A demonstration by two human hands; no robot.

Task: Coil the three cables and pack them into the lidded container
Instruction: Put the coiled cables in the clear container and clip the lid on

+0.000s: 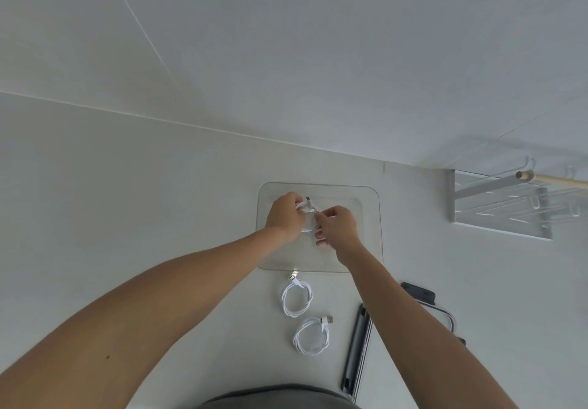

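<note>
Cable in hand: thin white coiled cable, small loop with a plug end showing at its far side, held over the middle of the clear rectangular lidded container; whether touching the container's surface, cannot tell.
Left hand: grip closed around the loop's left side, fingers curled over the strands.
Right hand: grip narrow, fingertips pinched on the loop's right edge, just beside the left hand.
Key relation: loop sits between the two grips, straight above the container, so nothing to travel sideways; long axis of the loop runs near to far, matching the container's depth. Both hands equally close; left carries most of the coil.
Container: flat on the white counter, far of the other cables; lid on or off not clear from this view.
Waiting cables: second white coiled cable just near of the container's near edge; third white coiled cable nearer still, slightly right, apart from the second.
Stage, judged: first of three coils being placed, two left to pack.
Risk, judged: loop springing open once released.
</note>
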